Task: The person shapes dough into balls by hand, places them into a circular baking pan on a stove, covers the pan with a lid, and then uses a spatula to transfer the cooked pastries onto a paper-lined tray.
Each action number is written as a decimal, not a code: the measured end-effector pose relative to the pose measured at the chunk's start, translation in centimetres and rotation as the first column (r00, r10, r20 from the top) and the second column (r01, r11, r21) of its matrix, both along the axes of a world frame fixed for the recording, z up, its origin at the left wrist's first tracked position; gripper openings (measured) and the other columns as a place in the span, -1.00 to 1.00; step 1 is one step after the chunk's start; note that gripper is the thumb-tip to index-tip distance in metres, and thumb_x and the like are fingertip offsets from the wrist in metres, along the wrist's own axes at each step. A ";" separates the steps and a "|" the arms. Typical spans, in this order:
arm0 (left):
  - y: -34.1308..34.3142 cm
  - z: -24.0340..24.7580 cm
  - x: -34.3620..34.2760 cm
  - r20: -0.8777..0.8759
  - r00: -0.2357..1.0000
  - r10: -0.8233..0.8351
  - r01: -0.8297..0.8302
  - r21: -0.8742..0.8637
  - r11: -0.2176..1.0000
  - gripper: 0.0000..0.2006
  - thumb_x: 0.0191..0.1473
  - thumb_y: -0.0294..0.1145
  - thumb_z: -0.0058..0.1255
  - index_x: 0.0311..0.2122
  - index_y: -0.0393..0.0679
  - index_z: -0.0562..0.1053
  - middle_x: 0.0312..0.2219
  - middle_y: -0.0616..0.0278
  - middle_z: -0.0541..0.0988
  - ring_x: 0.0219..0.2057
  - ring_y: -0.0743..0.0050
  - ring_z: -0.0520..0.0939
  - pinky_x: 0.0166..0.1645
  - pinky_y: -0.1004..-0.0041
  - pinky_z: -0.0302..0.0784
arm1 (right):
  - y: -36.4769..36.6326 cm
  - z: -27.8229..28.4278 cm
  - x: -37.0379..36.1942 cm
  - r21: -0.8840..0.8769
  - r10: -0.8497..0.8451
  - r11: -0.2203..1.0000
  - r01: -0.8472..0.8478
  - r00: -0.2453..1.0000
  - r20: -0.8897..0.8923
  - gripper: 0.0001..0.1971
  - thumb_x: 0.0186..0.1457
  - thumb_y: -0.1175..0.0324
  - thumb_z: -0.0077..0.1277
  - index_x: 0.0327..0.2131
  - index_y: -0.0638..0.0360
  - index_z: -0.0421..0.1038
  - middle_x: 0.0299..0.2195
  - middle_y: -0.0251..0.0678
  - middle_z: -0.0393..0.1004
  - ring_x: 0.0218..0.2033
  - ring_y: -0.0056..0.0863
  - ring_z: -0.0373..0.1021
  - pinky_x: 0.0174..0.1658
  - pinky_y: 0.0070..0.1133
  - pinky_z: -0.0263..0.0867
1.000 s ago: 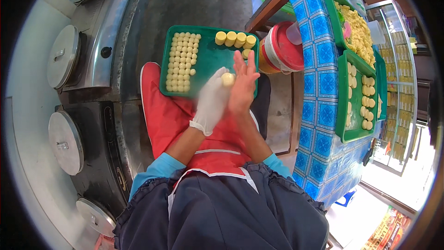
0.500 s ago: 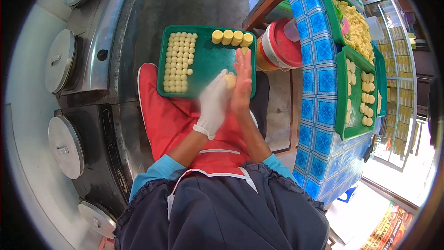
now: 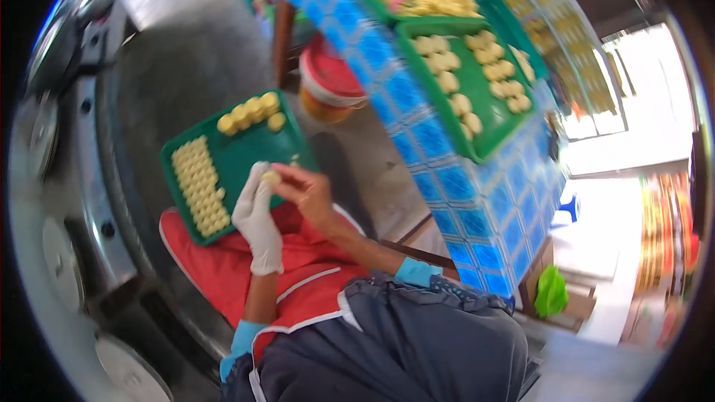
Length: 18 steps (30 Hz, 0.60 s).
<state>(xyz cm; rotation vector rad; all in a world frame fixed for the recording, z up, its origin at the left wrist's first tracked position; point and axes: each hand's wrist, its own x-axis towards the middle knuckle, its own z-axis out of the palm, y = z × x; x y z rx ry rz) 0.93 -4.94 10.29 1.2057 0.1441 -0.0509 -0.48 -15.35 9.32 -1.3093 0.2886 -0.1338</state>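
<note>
Between two hands point(image 3: 257, 216) point(image 3: 313, 197), one ball point(image 3: 271, 178)

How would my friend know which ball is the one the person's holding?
Find the blue-patterned table, then the low green tray left of it. At that tray's near side, look between the gloved left hand and bare right hand. The small pale-yellow ball there is in the fingers, unlike the balls lined up in the tray.
</note>
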 end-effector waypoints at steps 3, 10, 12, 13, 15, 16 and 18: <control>-1.2 0.9 -0.3 -0.064 0.994 -0.092 0.086 -0.097 0.992 -0.64 0.17 -0.58 -0.07 0.08 -0.48 0.37 -0.05 0.05 0.53 -0.04 0.45 0.54 0.10 0.51 0.40 | -2.7 0.2 -0.5 0.247 0.055 0.967 -0.058 0.998 0.019 -0.51 0.09 0.58 0.07 0.13 0.25 0.33 -0.26 -0.35 0.53 -0.26 -0.66 0.43 -0.15 -0.68 0.36; -2.3 1.9 -1.2 -0.057 0.967 -0.250 0.247 -0.044 0.968 -0.63 0.14 -0.56 0.03 0.05 -0.49 0.39 -0.07 0.07 0.55 -0.10 0.49 0.56 0.04 0.54 0.43 | -5.8 2.7 -2.8 0.384 0.118 0.923 0.003 0.949 -0.291 -0.70 0.09 0.50 0.12 -0.09 0.39 0.45 -0.23 -0.25 0.55 -0.30 -0.58 0.48 -0.16 -0.62 0.39; -3.2 2.8 -1.6 -0.048 0.950 -0.309 0.307 -0.044 0.951 -0.63 0.14 -0.56 0.02 0.05 -0.48 0.39 -0.08 0.07 0.55 -0.10 0.49 0.57 0.04 0.54 0.44 | -6.7 3.5 -3.5 0.293 0.030 0.956 0.028 0.981 -0.193 -0.74 0.04 0.48 0.18 -0.17 0.35 0.51 -0.35 -0.34 0.56 -0.32 -0.64 0.47 -0.26 -0.70 0.37; -3.8 3.2 -1.8 -0.042 0.931 -0.362 0.361 -0.044 0.932 -0.63 0.15 -0.57 0.02 0.06 -0.47 0.39 -0.08 0.08 0.55 -0.11 0.49 0.57 0.03 0.55 0.46 | -7.3 4.1 -3.9 0.289 0.025 0.957 0.032 0.981 -0.191 -0.74 0.04 0.48 0.18 -0.17 0.35 0.51 -0.35 -0.34 0.56 -0.32 -0.64 0.47 -0.26 -0.70 0.37; -4.4 4.3 -1.8 0.000 0.924 -0.383 0.383 -0.056 0.922 -0.63 0.16 -0.57 0.01 0.07 -0.45 0.39 -0.09 0.09 0.55 -0.12 0.50 0.58 0.03 0.54 0.46 | -8.4 6.0 -4.4 0.111 -0.001 0.994 0.011 0.996 -0.087 -0.74 0.05 0.50 0.16 -0.15 0.31 0.51 -0.34 -0.36 0.56 -0.34 -0.67 0.44 -0.27 -0.71 0.35; -4.8 5.3 -1.7 0.017 0.897 -0.442 0.442 -0.030 0.896 -0.62 0.14 -0.57 0.03 0.07 -0.44 0.39 -0.09 0.13 0.56 -0.13 0.52 0.57 0.01 0.57 0.46 | -9.2 7.6 -4.8 -0.047 0.006 0.999 -0.010 0.997 -0.083 -0.73 0.05 0.51 0.15 -0.13 0.28 0.51 -0.33 -0.40 0.56 -0.35 -0.71 0.42 -0.28 -0.72 0.33; -5.6 7.8 -1.8 0.060 0.840 -0.539 0.541 -0.018 0.841 -0.59 0.14 -0.57 0.04 0.10 -0.43 0.37 -0.08 0.14 0.56 -0.08 0.52 0.56 0.07 0.58 0.39 | -10.4 11.5 -5.4 -0.114 -0.015 0.993 0.010 0.999 -0.044 -0.64 0.04 0.50 0.15 -0.04 0.27 0.46 -0.29 -0.41 0.54 -0.33 -0.71 0.42 -0.29 -0.71 0.34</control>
